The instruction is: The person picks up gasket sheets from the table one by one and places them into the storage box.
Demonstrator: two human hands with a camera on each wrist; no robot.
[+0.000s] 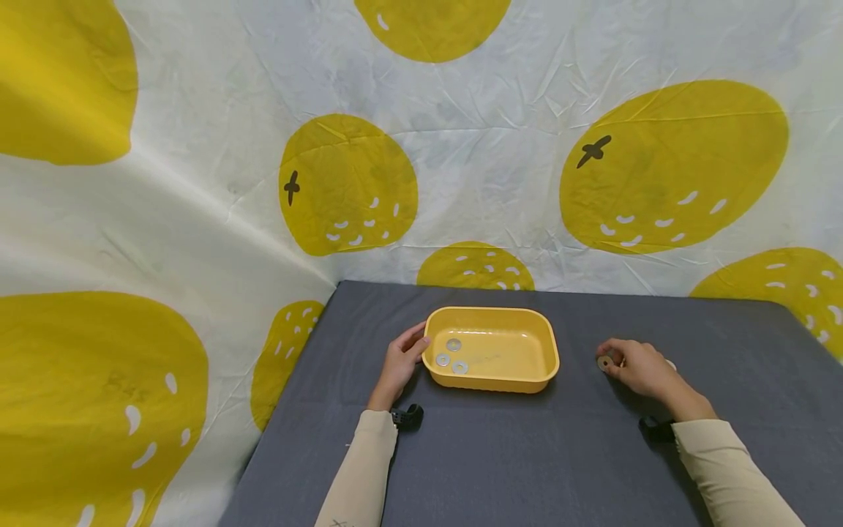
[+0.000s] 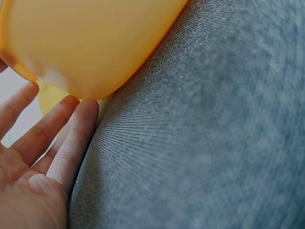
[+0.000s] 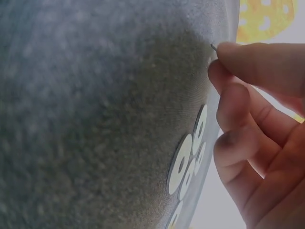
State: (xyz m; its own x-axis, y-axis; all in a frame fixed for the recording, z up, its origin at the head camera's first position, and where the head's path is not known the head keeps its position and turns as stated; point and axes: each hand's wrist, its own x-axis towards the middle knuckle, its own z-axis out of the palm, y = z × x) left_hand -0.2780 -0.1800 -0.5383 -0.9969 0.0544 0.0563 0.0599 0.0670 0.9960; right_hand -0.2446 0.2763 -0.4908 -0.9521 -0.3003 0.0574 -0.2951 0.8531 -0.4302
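A yellow plastic tray [image 1: 500, 385] stands on the dark cloth, with three metal washers [image 1: 459, 367] lying flat at its left end. My left hand [image 1: 401, 361] holds the tray's left end, thumb over the rim and fingertips against the outer wall; the left wrist view shows these fingers [image 2: 86, 124] on the wall [image 2: 95, 57]. To the right of the tray, my right hand [image 1: 637, 366] pinches a washer [image 1: 604, 362] between thumb and forefinger. In the right wrist view only a thin edge of that washer [image 3: 214, 47] shows past the thumb.
Several loose washers [image 3: 180, 164] lie close together on the cloth beneath my right hand; in the head view the hand mostly covers them. Dark grey cloth [image 1: 514, 461] covers the table. A white sheet with yellow fruit prints [image 1: 487, 183] hangs behind and at the left.
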